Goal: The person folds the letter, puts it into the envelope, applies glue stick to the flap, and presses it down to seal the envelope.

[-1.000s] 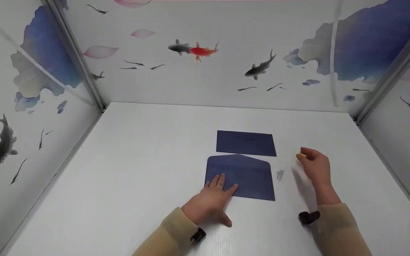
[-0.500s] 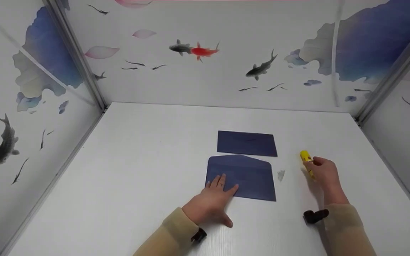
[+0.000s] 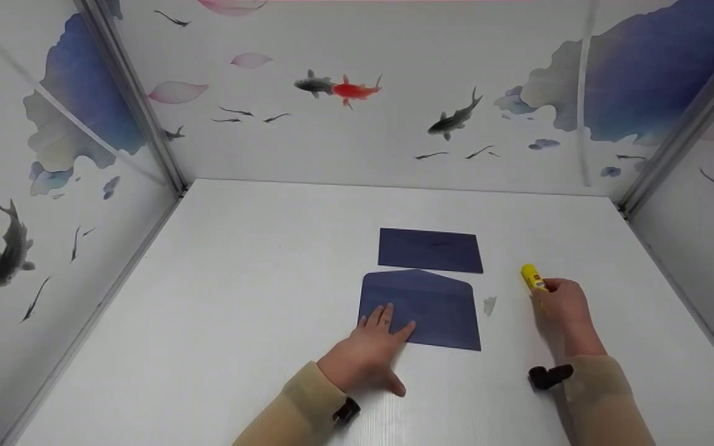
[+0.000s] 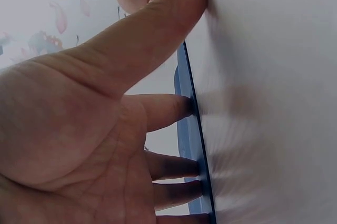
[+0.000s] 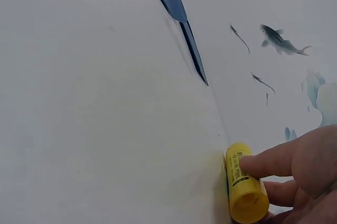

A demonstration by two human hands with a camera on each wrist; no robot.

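Observation:
My left hand [image 3: 366, 350] rests with fingers spread on a dark blue envelope [image 3: 434, 306], whose pointed flap lies unfolded toward the back. In the left wrist view the fingertips [image 4: 184, 105] press on the envelope's near part, and the thumb is off it. To the right of the envelope, my right hand [image 3: 568, 306] holds a yellow glue stick [image 3: 532, 275] between thumb and fingers. The right wrist view shows the glue stick [image 5: 242, 182] lengthwise, low at the white tabletop, with the thumb over its printed label.
A second, darker blue envelope [image 3: 430, 249] lies just behind the first. A small greyish smear [image 3: 489, 305] marks the tabletop [image 3: 258, 297] right of the front envelope. White panels [image 3: 357, 148] printed with fish and petals enclose the back and sides.
My right hand has moved right and toward me, and the glue stick, mostly hidden in the fingers before, now shows beyond them. The left hand and both envelopes stay put.

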